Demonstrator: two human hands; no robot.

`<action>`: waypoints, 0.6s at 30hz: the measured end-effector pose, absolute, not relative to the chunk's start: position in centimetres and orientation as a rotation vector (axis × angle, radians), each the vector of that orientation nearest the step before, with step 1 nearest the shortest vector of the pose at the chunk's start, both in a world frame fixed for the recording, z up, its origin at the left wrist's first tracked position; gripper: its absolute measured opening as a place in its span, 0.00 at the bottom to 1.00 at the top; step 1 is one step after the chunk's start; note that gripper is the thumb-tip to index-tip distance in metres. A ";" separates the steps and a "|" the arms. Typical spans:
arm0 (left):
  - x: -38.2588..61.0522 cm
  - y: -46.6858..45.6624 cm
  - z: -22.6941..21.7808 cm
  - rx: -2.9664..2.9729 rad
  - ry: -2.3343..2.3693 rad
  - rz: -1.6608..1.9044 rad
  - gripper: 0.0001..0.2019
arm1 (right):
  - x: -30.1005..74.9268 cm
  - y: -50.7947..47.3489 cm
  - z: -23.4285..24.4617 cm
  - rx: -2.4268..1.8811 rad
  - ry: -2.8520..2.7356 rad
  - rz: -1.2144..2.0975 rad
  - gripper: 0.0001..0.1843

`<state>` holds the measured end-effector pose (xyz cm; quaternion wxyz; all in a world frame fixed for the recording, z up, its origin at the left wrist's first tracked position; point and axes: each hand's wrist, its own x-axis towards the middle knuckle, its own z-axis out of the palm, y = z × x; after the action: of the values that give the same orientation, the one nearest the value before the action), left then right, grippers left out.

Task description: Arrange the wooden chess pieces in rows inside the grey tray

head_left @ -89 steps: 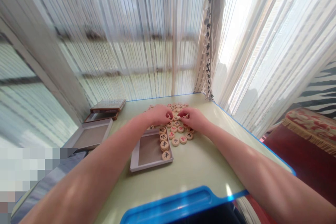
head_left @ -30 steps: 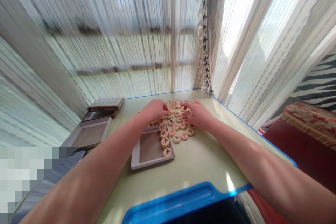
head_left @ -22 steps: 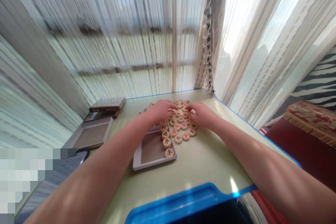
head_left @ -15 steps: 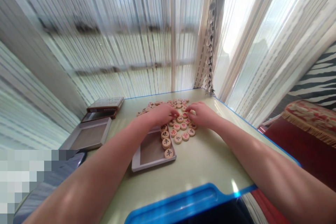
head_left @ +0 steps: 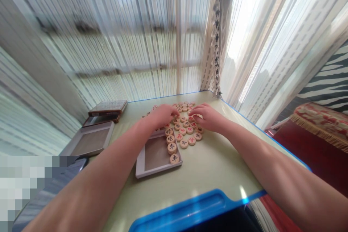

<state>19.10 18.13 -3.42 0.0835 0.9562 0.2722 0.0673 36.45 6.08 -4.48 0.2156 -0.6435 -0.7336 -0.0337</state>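
Observation:
Several round wooden chess pieces (head_left: 187,130) with red or black characters lie spread on a pale green table (head_left: 206,166). My left hand (head_left: 163,115) rests on the left part of the pile, fingers curled down onto the pieces. My right hand (head_left: 206,116) lies on the right part, fingers bent, fingertips touching pieces. A shallow grey box tray (head_left: 154,156) sits just in front of the pile, with a column of black-marked pieces (head_left: 172,148) along its right wall. Whether either hand grips a piece is hidden.
A second empty grey tray (head_left: 91,142) and a brown box with its lid (head_left: 107,110) lie at the table's left. Sheer curtains hang behind and to the right. The table has a blue rim (head_left: 190,206); a red patterned cushion (head_left: 320,123) is on the right.
Both hands have shifted slightly over the pile, the left drawing back a little toward the left. The view has drifted slightly. The pieces in the tray stay in place.

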 end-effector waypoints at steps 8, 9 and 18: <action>19.1 17.9 -3.2 2.692 0.799 0.104 0.13 | 34.4 5.3 -4.5 -1.502 -2.166 0.018 0.11; 19.0 18.1 -3.3 2.703 0.795 0.141 0.13 | 34.0 5.2 -4.4 -1.474 -2.201 0.050 0.11; 17.3 20.7 -3.0 2.546 1.216 0.483 0.21 | 34.5 6.2 -5.5 -1.541 -2.118 -0.080 0.15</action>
<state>17.27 20.72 -2.97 0.1393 0.8807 0.4207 0.1672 34.49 6.21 -5.48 0.2578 -0.5681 -0.7810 -0.0295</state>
